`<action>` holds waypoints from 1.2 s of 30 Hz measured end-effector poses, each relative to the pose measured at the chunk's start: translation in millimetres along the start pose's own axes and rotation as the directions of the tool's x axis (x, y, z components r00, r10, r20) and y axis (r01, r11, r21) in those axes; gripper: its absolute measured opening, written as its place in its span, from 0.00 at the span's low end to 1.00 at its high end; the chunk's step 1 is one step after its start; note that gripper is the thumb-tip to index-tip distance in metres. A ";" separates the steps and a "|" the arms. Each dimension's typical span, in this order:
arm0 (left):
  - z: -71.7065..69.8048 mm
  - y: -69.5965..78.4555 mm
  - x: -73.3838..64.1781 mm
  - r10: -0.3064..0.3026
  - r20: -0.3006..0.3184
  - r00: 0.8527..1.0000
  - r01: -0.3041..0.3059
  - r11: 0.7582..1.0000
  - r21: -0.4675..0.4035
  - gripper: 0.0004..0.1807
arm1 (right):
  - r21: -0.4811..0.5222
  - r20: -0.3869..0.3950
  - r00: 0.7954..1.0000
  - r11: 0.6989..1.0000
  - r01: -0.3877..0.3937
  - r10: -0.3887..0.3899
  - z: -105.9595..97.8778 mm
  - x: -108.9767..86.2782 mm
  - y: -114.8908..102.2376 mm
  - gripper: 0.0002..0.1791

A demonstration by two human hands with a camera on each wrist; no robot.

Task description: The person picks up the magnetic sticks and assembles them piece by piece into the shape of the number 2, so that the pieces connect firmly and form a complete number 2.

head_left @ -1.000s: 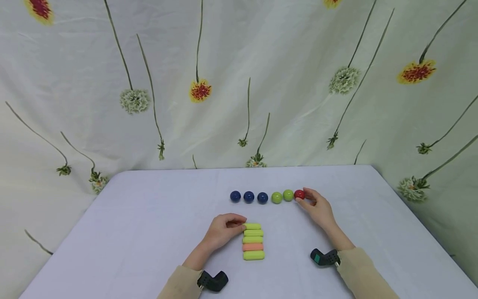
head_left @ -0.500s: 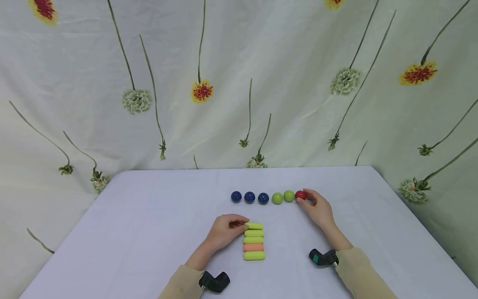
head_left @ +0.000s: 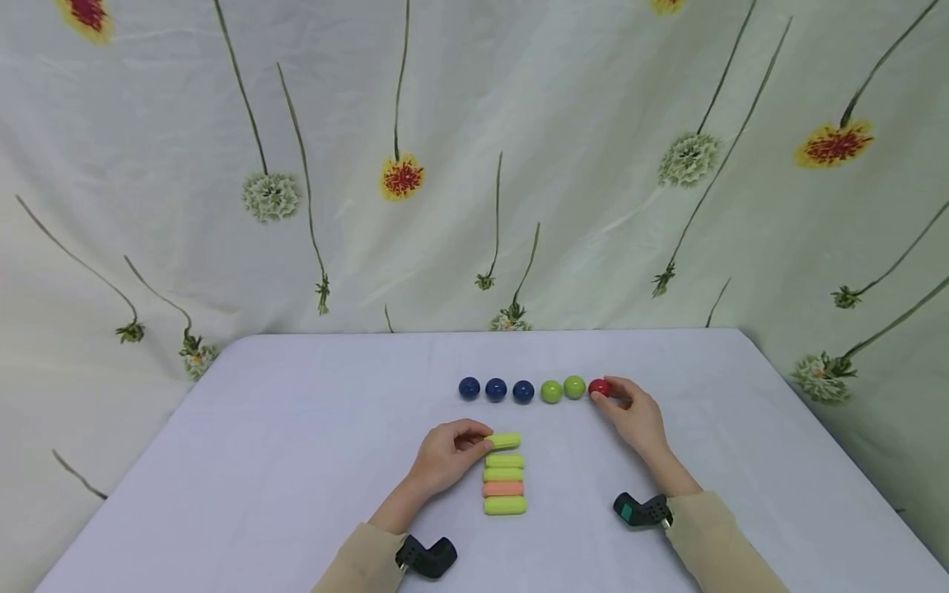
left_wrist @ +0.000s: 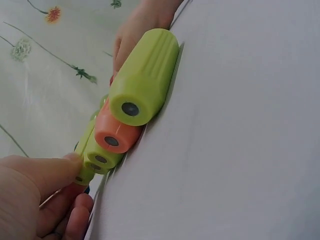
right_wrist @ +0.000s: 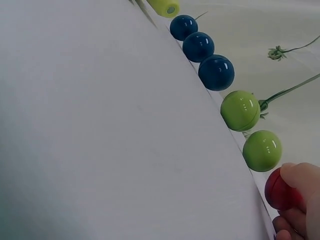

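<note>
My left hand (head_left: 445, 455) pinches the left end of a yellow-green rod (head_left: 507, 441) between thumb and fingers. That rod lies at the far end of a column, a small gap from the others and slightly tilted. Below it are two more yellow-green rods (head_left: 504, 461), an orange rod (head_left: 503, 489) and a nearest yellow-green rod (head_left: 505, 505). In the left wrist view, dark round spots mark the rod ends. A red ball (right_wrist: 281, 190) is held between the thumb and fingers of my right hand (head_left: 636, 418), at the right end of a row of balls.
Left of the red ball sit two green balls (head_left: 551, 391) and three dark blue balls (head_left: 496, 389), in a row. A white cloth covers the table (head_left: 296, 428). A flower-patterned curtain (head_left: 578, 165) hangs behind the table. Each wrist wears a black device (head_left: 427, 557).
My left hand has moved the far yellow-green rod away from the column, opening a gap. The red ball has shifted slightly right in my right hand, away from the green balls.
</note>
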State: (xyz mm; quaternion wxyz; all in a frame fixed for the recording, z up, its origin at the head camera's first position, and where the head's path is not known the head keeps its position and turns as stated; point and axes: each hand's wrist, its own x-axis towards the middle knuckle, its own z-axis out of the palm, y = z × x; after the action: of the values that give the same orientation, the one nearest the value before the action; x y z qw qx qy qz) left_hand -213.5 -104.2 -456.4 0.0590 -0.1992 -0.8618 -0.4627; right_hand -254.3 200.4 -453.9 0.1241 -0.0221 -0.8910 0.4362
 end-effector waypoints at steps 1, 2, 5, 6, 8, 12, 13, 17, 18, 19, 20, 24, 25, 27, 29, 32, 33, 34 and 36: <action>-0.1 0.2 0.1 -0.004 0.003 1.000 0.005 1.000 -0.006 0.07 | 0.010 -0.002 1.000 1.000 -0.003 0.003 -0.8 -0.8 -0.2 0.27; -0.1 0.4 0.0 -0.004 0.006 1.000 0.004 1.000 -0.012 0.07 | 0.021 -0.004 1.000 1.000 -0.008 0.008 -1.5 -1.4 -0.4 0.27; 0.0 0.6 -0.1 -0.025 0.018 1.000 0.025 0.999 -0.030 0.07 | 0.042 -0.009 1.000 0.999 -0.018 0.018 -3.1 -2.4 -0.1 0.26; 0.1 0.5 -0.1 -0.028 0.020 0.999 0.028 0.999 -0.034 0.08 | 0.047 -0.009 1.000 0.999 -0.021 0.022 -3.5 -2.5 0.1 0.25; 0.3 0.2 -0.4 -0.032 0.024 0.999 0.032 0.999 -0.036 0.08 | 0.055 -0.011 1.000 0.998 -0.026 0.027 -3.5 -2.7 0.6 0.24; 0.4 0.8 -1.2 -0.030 0.015 0.999 0.031 0.998 -0.049 0.08 | 0.070 -0.010 0.999 0.997 -0.034 0.035 -3.8 -3.3 1.4 0.22; 0.1 1.5 -1.5 -0.031 0.013 0.999 0.032 0.998 -0.052 0.08 | 0.073 -0.007 0.999 0.997 -0.035 0.036 -4.0 -3.4 1.4 0.22; -0.8 3.3 -2.0 -0.041 0.009 0.999 0.041 0.997 -0.066 0.08 | 0.095 0.023 0.999 0.995 -0.029 0.027 -4.5 -4.2 1.2 0.21; -1.0 3.9 -2.0 -0.043 0.007 0.999 0.044 0.997 -0.069 0.08 | 0.104 0.036 0.999 0.994 -0.022 0.019 -4.7 -4.9 0.7 0.20; -1.1 4.2 -1.9 -0.046 0.006 0.999 0.046 0.997 -0.070 0.08 | 0.114 0.052 0.999 0.993 -0.014 0.008 -4.9 -5.4 0.4 0.20; -1.0 4.2 -1.7 -0.046 0.004 0.999 0.046 0.996 -0.072 0.08 | 0.122 0.066 0.998 0.993 -0.002 -0.006 -4.9 -6.0 0.0 0.20; -0.9 4.8 -1.4 -0.037 -0.008 0.999 0.036 0.995 -0.090 0.08 | 0.146 0.125 0.990 0.988 0.046 -0.064 -5.0 -7.8 -1.9 0.18; -0.9 4.8 -1.2 -0.036 -0.010 0.999 0.035 0.995 -0.096 0.08 | 0.148 0.139 0.987 0.987 0.057 -0.078 -4.9 -8.1 -2.2 0.18; -1.0 5.0 -1.0 -0.035 -0.013 0.999 0.033 0.993 -0.110 0.08 | 0.160 0.165 0.981 0.985 0.071 -0.098 -4.4 -8.7 -2.7 0.18; -1.2 5.1 -0.8 -0.034 -0.014 0.999 0.032 0.993 -0.112 0.08 | 0.181 0.196 0.974 0.980 0.082 -0.118 -4.0 -9.7 -3.6 0.18; -1.4 5.5 -0.7 -0.041 -0.014 0.999 0.039 0.993 -0.113 0.08 | 0.206 0.235 0.962 0.974 0.093 -0.141 -3.2 -11.3 -4.7 0.17; -1.4 5.5 -0.8 -0.041 -0.013 0.999 0.040 0.993 -0.112 0.08 | 0.212 0.251 0.956 0.973 0.096 -0.149 -2.9 -11.9 -5.3 0.17; -1.5 5.7 -1.0 -0.040 -0.013 0.999 0.038 0.993 -0.110 0.08 | 0.213 0.268 0.950 0.972 0.102 -0.158 -2.4 -12.4 -5.6 0.17; -1.3 5.5 -1.3 -0.044 -0.014 0.999 0.042 0.993 -0.112 0.08 | 0.209 0.297 0.940 0.972 0.110 -0.170 -1.3 -13.2 -6.1 0.17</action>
State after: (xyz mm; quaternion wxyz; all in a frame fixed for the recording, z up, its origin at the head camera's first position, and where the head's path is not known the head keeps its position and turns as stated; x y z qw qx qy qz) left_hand -210.2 -102.9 -451.8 0.0448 -0.1796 -0.8381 -0.5132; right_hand -240.8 195.7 -451.0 0.0139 0.1229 -0.8530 0.5070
